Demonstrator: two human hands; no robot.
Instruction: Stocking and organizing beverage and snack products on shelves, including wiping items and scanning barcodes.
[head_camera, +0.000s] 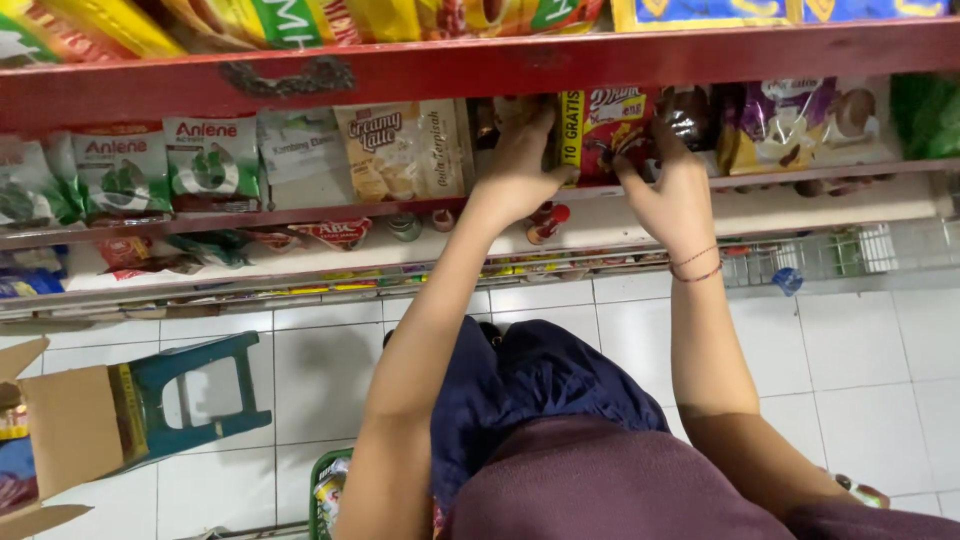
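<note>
Both my hands reach up to a red shop shelf (500, 65). My left hand (520, 160) and my right hand (668, 190) grip the two sides of a red and yellow drink-powder pack (603, 125) standing on the shelf. A red string bracelet circles my right wrist. Cream-coloured sachet packs (400, 150) stand just left of my left hand; purple and brown packs (780, 125) stand to the right of my right hand.
Green and white pouches (170, 165) fill the shelf's left end. Lower shelves hold small bottles and packets. On the white tiled floor (850, 350) lie a teal plastic stool (195, 395), an open cardboard box (70, 430) and a green basket (330, 490).
</note>
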